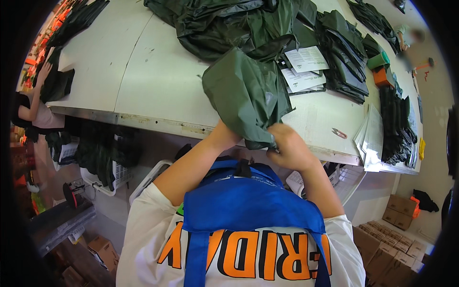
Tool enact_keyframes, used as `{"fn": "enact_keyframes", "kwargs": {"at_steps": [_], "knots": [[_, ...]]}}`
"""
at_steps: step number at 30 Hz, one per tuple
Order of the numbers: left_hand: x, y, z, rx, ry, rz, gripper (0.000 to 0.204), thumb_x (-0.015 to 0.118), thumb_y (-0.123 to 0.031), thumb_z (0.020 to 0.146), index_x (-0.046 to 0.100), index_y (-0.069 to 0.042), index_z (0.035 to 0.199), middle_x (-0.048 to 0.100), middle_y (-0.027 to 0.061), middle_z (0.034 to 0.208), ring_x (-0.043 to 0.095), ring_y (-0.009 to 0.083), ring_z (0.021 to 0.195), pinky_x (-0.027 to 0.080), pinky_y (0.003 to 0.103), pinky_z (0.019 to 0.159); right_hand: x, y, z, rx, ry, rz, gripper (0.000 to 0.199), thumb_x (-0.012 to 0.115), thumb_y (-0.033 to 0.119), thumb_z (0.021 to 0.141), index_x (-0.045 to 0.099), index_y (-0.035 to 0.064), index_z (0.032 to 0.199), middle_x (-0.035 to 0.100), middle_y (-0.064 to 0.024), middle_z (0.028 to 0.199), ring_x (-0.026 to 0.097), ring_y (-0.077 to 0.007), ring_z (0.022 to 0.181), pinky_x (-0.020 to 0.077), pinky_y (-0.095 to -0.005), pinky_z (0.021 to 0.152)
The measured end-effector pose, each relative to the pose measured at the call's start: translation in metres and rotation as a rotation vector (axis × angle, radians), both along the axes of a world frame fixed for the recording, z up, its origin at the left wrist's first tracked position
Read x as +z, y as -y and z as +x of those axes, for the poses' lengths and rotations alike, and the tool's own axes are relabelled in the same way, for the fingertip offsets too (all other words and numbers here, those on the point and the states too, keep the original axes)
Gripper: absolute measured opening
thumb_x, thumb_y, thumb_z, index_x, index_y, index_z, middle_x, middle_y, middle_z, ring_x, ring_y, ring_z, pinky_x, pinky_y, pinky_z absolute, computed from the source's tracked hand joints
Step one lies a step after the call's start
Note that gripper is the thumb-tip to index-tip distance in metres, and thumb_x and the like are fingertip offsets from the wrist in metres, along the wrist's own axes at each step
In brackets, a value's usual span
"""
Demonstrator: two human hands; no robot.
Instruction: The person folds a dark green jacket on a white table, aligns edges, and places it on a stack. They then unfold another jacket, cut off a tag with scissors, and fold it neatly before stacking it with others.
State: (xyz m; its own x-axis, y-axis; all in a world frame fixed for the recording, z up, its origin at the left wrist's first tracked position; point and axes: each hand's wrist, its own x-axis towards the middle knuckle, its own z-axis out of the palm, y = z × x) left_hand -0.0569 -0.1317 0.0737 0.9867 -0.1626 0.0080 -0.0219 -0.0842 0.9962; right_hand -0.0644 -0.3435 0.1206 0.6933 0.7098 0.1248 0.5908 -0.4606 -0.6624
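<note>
A dark green piece of thin, shiny coated fabric [244, 91], baggy and creased, stands up off the table edge in front of me. My right hand [288, 147] is closed on its lower right edge, fingers curled round the cloth. My left hand [228, 136] reaches in at its lower left; the cloth covers the fingers, so their grip is hidden. Just behind lies a large loose heap of the same green fabric [215, 28]. White printed sheets [306, 60] rest beside the piece, on its right.
Folded dark green stacks [342, 57] lie right on the white table [158, 62], with thread snips [339, 133], clear plastic sleeves [369, 138] and a green roll [377, 60]. White baskets [119, 177] sit below the table. Another person's arm [34, 98] is at far left; cartons [392, 258] stand lower right.
</note>
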Motion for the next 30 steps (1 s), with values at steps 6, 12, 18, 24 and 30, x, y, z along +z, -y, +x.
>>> {"fn": "enact_keyframes", "kwargs": {"at_steps": [6,12,18,24,30], "knots": [[-0.032,0.009,-0.041,0.167,-0.899,-0.908,0.035,0.056,-0.026,0.094,0.052,-0.009,0.125,0.063,0.0078,0.112,0.065,0.0212,0.093,0.057,0.038,0.076,-0.086,0.028,0.024,-0.679,0.369,0.102,0.040,0.071,0.001,0.064,0.061,0.0069,0.103,0.058,-0.0131,0.108,0.054,-0.0333,0.103,0.0442,-0.0402,0.089],[-0.092,-0.032,-0.069,0.194,-0.661,-0.267,0.047,0.065,-0.013,0.087,0.046,-0.008,0.129,0.060,0.0049,0.108,0.062,0.0195,0.087,0.053,0.033,0.073,-0.078,0.105,0.026,-0.696,-0.066,0.457,0.024,0.061,-0.005,0.077,0.059,0.0028,0.100,0.062,-0.0086,0.102,0.056,-0.0165,0.091,0.0439,-0.0281,0.086],[-0.102,-0.025,-0.032,-0.092,0.248,0.994,0.073,0.079,-0.030,0.068,0.047,-0.008,0.129,0.043,0.0136,0.136,0.032,0.0293,0.132,0.031,0.049,0.103,-0.041,0.105,0.026,-0.558,-0.039,0.161,0.023,0.070,-0.001,0.074,0.065,0.0037,0.097,0.064,-0.0096,0.092,0.060,-0.0236,0.094,0.0472,-0.0303,0.083],[-0.120,-0.011,0.006,-0.234,0.493,1.021,0.047,0.071,-0.030,0.072,0.062,-0.010,0.113,0.052,0.0110,0.122,0.042,0.0286,0.122,0.029,0.047,0.101,-0.024,0.120,0.044,-0.199,-0.140,-0.078,0.030,0.059,-0.012,0.063,0.066,0.0014,0.089,0.067,-0.0127,0.094,0.059,-0.0322,0.107,0.0480,-0.0379,0.087],[-0.121,-0.043,0.011,-0.324,0.380,1.048,0.028,0.066,-0.021,0.077,0.059,-0.013,0.103,0.060,0.0015,0.099,0.053,0.0188,0.106,0.029,0.047,0.101,-0.017,0.169,0.089,-0.287,0.098,-0.437,0.022,0.050,-0.006,0.063,0.062,0.0019,0.078,0.060,-0.0162,0.081,0.055,-0.0358,0.083,0.0450,-0.0408,0.075]]}}
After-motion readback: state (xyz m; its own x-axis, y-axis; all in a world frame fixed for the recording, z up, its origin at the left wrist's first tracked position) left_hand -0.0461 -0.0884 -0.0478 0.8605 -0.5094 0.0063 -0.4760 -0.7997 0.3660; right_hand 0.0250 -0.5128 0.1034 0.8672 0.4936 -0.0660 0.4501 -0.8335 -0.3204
